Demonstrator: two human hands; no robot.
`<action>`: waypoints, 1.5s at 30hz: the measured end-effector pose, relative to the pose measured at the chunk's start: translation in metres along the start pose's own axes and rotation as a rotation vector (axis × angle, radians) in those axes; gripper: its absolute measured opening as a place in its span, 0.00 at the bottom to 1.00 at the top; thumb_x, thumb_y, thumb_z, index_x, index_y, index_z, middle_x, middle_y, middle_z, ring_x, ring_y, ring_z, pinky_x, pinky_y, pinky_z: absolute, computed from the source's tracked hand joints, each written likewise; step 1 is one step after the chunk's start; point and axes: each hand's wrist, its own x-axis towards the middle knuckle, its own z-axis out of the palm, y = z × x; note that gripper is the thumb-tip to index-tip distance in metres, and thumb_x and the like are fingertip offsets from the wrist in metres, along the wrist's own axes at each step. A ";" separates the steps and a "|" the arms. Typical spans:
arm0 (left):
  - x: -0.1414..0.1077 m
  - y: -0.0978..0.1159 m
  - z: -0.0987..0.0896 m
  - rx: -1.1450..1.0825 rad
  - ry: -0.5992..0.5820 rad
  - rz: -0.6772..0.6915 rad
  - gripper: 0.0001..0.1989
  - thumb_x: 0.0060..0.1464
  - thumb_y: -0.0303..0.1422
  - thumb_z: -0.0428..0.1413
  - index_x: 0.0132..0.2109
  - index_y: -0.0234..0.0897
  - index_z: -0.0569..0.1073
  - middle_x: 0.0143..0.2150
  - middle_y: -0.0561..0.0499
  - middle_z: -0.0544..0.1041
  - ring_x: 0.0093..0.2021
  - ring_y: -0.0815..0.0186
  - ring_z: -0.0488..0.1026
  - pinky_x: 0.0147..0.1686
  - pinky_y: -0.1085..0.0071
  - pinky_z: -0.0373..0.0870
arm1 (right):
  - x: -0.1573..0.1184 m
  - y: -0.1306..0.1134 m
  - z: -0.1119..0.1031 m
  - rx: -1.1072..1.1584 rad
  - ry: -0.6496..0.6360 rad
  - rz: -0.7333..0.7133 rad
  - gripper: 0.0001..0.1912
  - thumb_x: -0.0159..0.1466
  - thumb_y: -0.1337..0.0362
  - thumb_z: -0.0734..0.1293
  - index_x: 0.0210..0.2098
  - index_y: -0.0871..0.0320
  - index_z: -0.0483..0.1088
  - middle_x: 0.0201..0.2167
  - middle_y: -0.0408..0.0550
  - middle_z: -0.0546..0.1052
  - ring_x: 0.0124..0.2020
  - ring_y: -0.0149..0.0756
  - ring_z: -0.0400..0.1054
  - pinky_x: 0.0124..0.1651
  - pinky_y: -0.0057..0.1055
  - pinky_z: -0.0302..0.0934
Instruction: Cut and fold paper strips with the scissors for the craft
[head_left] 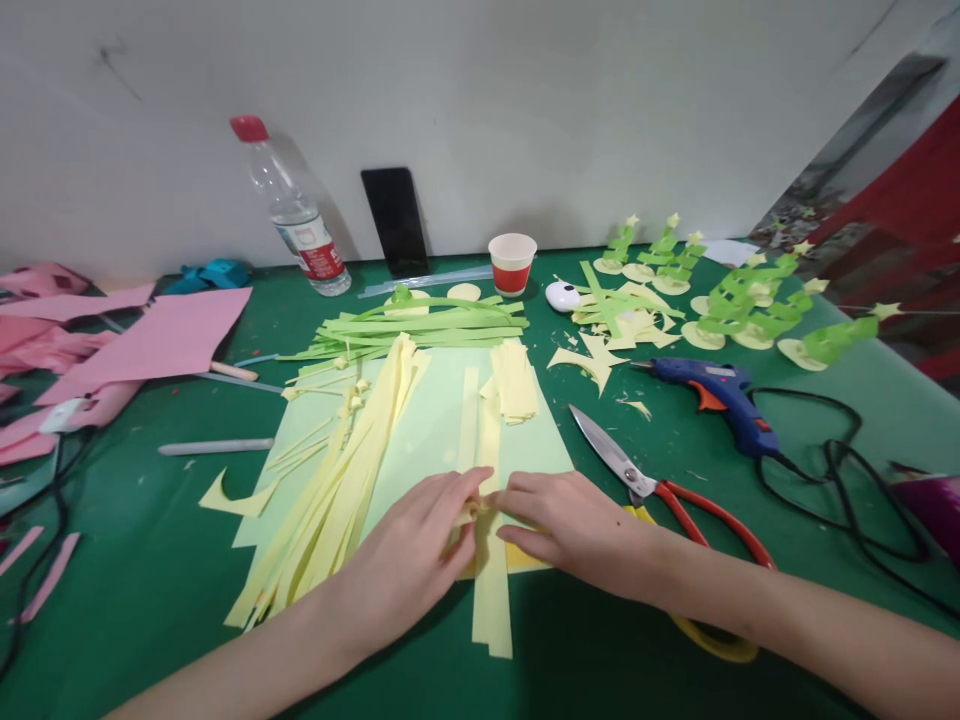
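Note:
My left hand (427, 535) is closed in a pinch on a small folded yellow paper strip (471, 510). The fingertips of my right hand (551, 518) are together at the strip's other side; its tail is hard to make out between them. Beneath both hands lie long pale yellow paper strips (491, 600), over a pale green sheet (427, 430). A stack of short yellow strips (515, 385) sits just beyond my fingers. Left of my hands fans a bundle of long yellow strips (349, 470), with some thin knotted strips (352, 395) beside it.
Red-handled scissors (637, 480) lie right of my hand, near a blue glue gun (712, 390) with its cord. Behind are green strips (420, 330), a paper cup (512, 265), a phone (395, 222), a bottle (304, 235) and green paper spirals (750, 300). Pink paper (165, 335) lies left.

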 end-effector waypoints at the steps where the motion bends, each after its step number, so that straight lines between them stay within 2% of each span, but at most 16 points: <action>1: 0.000 0.000 0.000 -0.020 -0.002 -0.016 0.15 0.56 0.28 0.44 0.52 0.38 0.60 0.43 0.47 0.74 0.43 0.62 0.72 0.41 0.66 0.72 | 0.001 0.000 0.002 0.011 0.015 0.005 0.11 0.64 0.65 0.57 0.42 0.59 0.67 0.32 0.46 0.72 0.32 0.33 0.66 0.28 0.28 0.54; 5: -0.001 0.001 -0.010 -0.136 0.037 -0.082 0.13 0.58 0.32 0.46 0.51 0.43 0.62 0.37 0.53 0.76 0.40 0.65 0.74 0.39 0.70 0.73 | 0.003 0.000 0.006 0.045 0.090 0.011 0.12 0.64 0.66 0.56 0.38 0.60 0.70 0.30 0.47 0.71 0.30 0.32 0.65 0.27 0.27 0.52; 8: 0.000 0.002 -0.024 -0.243 0.176 -0.163 0.13 0.56 0.38 0.49 0.49 0.45 0.65 0.32 0.56 0.77 0.35 0.66 0.76 0.30 0.76 0.74 | 0.002 -0.003 0.004 0.080 0.168 0.002 0.12 0.63 0.67 0.57 0.34 0.61 0.72 0.28 0.48 0.70 0.29 0.33 0.64 0.27 0.27 0.51; 11: 0.006 0.001 -0.037 -0.292 0.347 -0.218 0.14 0.51 0.43 0.53 0.43 0.43 0.70 0.32 0.53 0.79 0.32 0.63 0.76 0.20 0.77 0.71 | 0.001 -0.006 -0.005 0.148 0.252 0.002 0.12 0.62 0.67 0.58 0.33 0.62 0.73 0.27 0.48 0.69 0.29 0.32 0.63 0.28 0.26 0.53; 14: 0.017 0.003 -0.048 -0.315 0.384 -0.294 0.12 0.50 0.42 0.54 0.41 0.42 0.72 0.30 0.53 0.79 0.27 0.64 0.76 0.18 0.76 0.69 | 0.002 -0.008 -0.014 0.231 0.314 0.029 0.10 0.61 0.67 0.61 0.29 0.61 0.73 0.24 0.45 0.69 0.26 0.29 0.62 0.28 0.24 0.54; 16: 0.023 0.004 -0.054 -0.345 0.398 -0.323 0.10 0.51 0.39 0.54 0.40 0.41 0.72 0.29 0.54 0.79 0.26 0.65 0.75 0.20 0.76 0.70 | 0.004 -0.009 -0.020 0.282 0.340 0.057 0.08 0.59 0.68 0.63 0.24 0.61 0.71 0.21 0.43 0.68 0.24 0.27 0.61 0.26 0.23 0.53; 19: 0.027 0.006 -0.062 -0.363 0.473 -0.263 0.05 0.50 0.36 0.55 0.32 0.42 0.74 0.29 0.56 0.78 0.30 0.65 0.75 0.28 0.73 0.72 | 0.005 -0.012 -0.028 0.371 0.345 0.108 0.10 0.55 0.66 0.68 0.19 0.61 0.66 0.16 0.38 0.63 0.19 0.23 0.54 0.22 0.22 0.48; 23: 0.034 0.000 -0.070 -0.296 0.549 -0.171 0.03 0.48 0.34 0.57 0.28 0.44 0.75 0.32 0.58 0.77 0.35 0.65 0.73 0.39 0.69 0.70 | 0.006 -0.015 -0.033 0.738 0.178 0.244 0.21 0.48 0.60 0.71 0.13 0.61 0.55 0.12 0.33 0.51 0.17 0.21 0.43 0.18 0.22 0.40; 26: 0.050 -0.016 -0.072 -0.218 0.477 -0.107 0.04 0.48 0.34 0.56 0.28 0.42 0.75 0.34 0.55 0.75 0.35 0.65 0.72 0.40 0.67 0.68 | 0.009 -0.015 -0.028 0.901 0.050 0.316 0.23 0.47 0.57 0.71 0.13 0.60 0.53 0.13 0.33 0.53 0.17 0.20 0.46 0.19 0.21 0.42; 31: 0.086 -0.055 -0.061 -0.047 0.228 -0.052 0.08 0.50 0.34 0.53 0.30 0.38 0.76 0.33 0.49 0.75 0.36 0.62 0.71 0.39 0.65 0.67 | 0.011 -0.010 -0.012 0.880 -0.096 0.405 0.21 0.50 0.56 0.68 0.15 0.58 0.53 0.10 0.36 0.62 0.13 0.24 0.56 0.16 0.21 0.49; 35: 0.104 -0.082 -0.046 -0.044 0.072 -0.016 0.09 0.51 0.34 0.53 0.29 0.38 0.76 0.31 0.51 0.76 0.33 0.64 0.73 0.37 0.68 0.68 | 0.000 -0.005 -0.020 0.808 -0.153 0.448 0.19 0.53 0.61 0.66 0.15 0.58 0.52 0.09 0.37 0.64 0.11 0.23 0.56 0.16 0.21 0.51; 37: 0.108 -0.086 -0.041 -0.032 0.060 -0.016 0.08 0.50 0.34 0.53 0.34 0.36 0.75 0.36 0.48 0.77 0.40 0.60 0.72 0.43 0.64 0.67 | -0.007 -0.003 -0.030 0.768 -0.130 0.469 0.19 0.54 0.62 0.66 0.14 0.59 0.53 0.09 0.37 0.64 0.11 0.22 0.55 0.18 0.21 0.52; 40: 0.102 -0.069 -0.041 -0.023 0.123 -0.039 0.17 0.52 0.34 0.50 0.48 0.32 0.69 0.51 0.42 0.70 0.53 0.53 0.63 0.52 0.54 0.58 | -0.011 -0.003 -0.045 0.719 -0.059 0.509 0.19 0.55 0.61 0.65 0.14 0.59 0.54 0.11 0.37 0.65 0.11 0.20 0.52 0.19 0.20 0.50; 42: 0.090 -0.044 -0.044 -0.055 0.130 -0.033 0.19 0.56 0.36 0.47 0.52 0.32 0.66 0.53 0.43 0.69 0.54 0.57 0.64 0.53 0.58 0.59 | -0.011 -0.004 -0.051 0.690 -0.005 0.499 0.19 0.56 0.60 0.65 0.14 0.59 0.55 0.11 0.37 0.64 0.12 0.20 0.51 0.19 0.21 0.48; 44: 0.073 -0.015 -0.048 -0.108 0.069 0.002 0.21 0.55 0.43 0.48 0.53 0.39 0.65 0.53 0.48 0.69 0.52 0.61 0.66 0.51 0.65 0.63 | -0.010 -0.007 -0.053 0.676 0.033 0.453 0.19 0.56 0.60 0.64 0.13 0.60 0.57 0.10 0.37 0.63 0.13 0.21 0.51 0.19 0.22 0.47; 45: 0.065 -0.002 -0.048 -0.164 -0.028 0.042 0.25 0.52 0.46 0.51 0.55 0.42 0.63 0.55 0.50 0.68 0.53 0.61 0.66 0.50 0.66 0.64 | -0.009 -0.009 -0.052 0.679 0.041 0.429 0.19 0.57 0.60 0.63 0.13 0.60 0.58 0.10 0.37 0.62 0.13 0.21 0.51 0.19 0.22 0.47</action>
